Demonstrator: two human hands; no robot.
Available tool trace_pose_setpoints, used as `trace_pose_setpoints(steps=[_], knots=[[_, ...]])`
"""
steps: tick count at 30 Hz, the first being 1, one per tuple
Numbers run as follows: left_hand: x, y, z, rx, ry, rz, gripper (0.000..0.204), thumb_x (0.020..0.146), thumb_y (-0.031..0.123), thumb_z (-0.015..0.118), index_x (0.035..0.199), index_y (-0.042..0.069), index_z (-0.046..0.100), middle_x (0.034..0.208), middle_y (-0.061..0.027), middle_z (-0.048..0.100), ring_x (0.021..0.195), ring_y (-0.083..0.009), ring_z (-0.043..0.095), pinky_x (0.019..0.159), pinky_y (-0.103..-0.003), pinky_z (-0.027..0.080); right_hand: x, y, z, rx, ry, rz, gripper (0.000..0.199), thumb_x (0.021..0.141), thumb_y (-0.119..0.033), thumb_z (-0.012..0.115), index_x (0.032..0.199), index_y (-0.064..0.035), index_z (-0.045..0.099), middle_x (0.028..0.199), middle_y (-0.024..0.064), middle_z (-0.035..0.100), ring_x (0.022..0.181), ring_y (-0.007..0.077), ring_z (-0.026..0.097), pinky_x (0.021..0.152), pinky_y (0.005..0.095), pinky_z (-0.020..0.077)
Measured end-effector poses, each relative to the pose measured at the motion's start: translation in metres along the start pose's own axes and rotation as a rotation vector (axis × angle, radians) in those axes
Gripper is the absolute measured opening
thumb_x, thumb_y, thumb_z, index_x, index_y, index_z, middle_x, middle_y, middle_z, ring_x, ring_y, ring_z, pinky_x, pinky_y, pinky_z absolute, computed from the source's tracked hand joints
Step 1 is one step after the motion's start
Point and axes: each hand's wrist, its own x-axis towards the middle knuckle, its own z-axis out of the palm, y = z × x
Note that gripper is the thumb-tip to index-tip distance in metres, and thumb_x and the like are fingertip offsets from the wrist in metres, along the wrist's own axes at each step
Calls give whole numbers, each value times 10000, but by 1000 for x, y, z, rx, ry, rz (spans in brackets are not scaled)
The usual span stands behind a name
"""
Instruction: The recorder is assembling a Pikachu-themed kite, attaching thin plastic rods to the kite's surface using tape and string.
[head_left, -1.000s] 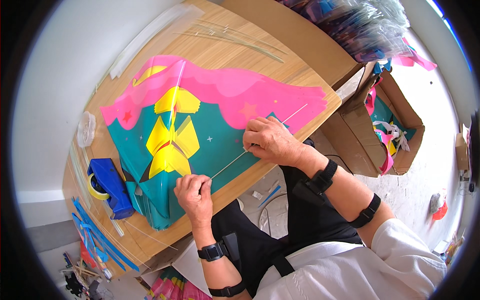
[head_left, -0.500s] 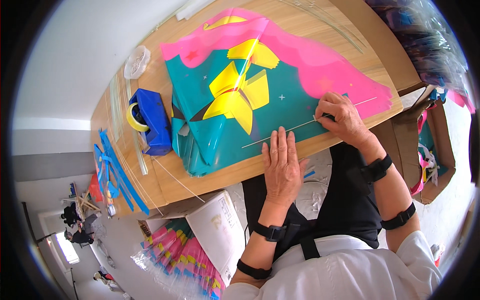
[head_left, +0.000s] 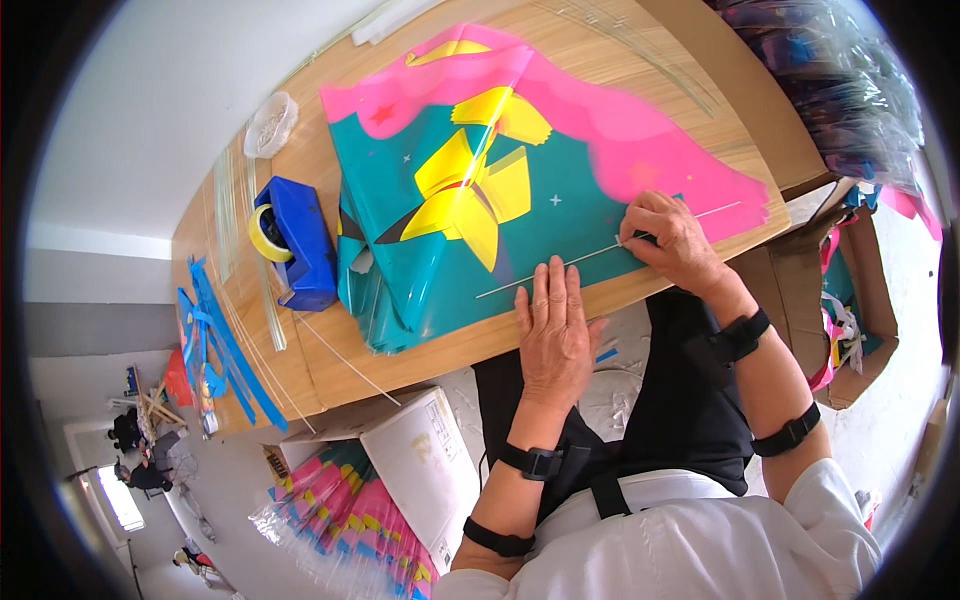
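My left hand lies flat, fingers together, on the teal sheet; my right hand pinches the thin rod, which could slip crooked.

Wooden table with light grain, set tight against a plain white wall. A grey band runs along the wall's base at left. Floor is pale, looks like concrete or tile. Open brown cardboard box sits on the floor to the right. White carton sits under the table's near edge. Far lower left: bright doorway or window, hard to tell which through the fisheye rim. Lighting is even, daylight-bright.
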Motion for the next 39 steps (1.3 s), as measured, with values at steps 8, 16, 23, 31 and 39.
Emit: trace_pose_setpoints(steps=[8,16,23,31,39], knots=[[0,1,-1,38,-10,20,729,828,302,680,1387,-51,371,1489,-210,296,1382,-369,274,1116,-539,212,0,0,-3,3,-24,-1,75,755,-97,651,802,-99,594,864,65,548,897,272,546,764,390,425],[0,1,3,48,-13,29,760,814,313,693,1391,-51,359,1484,-211,307,1381,-377,270,1116,-553,196,-2,2,-1,-3,-11,0,46,773,-118,639,797,-109,600,855,58,551,889,266,549,757,395,416],[0,2,-1,64,-13,36,767,803,295,700,1392,-52,352,1477,-222,312,1377,-387,272,1110,-559,194,-2,-2,1,-118,-1,-17,58,802,-142,618,778,-103,581,853,58,536,904,251,551,753,389,403],[0,3,1,90,-35,47,769,827,335,674,1392,-66,341,1477,-234,300,1378,-394,264,1108,-565,192,-3,-3,-1,-140,-47,30,61,828,-113,605,795,-88,560,887,64,523,894,248,553,758,384,404],[-1,1,0,89,-31,45,762,836,348,664,1397,-55,341,1479,-230,300,1382,-390,260,1107,-562,195,-1,0,0,-173,-60,-18,75,821,-151,613,807,-80,593,857,67,527,884,245,562,731,394,418]])
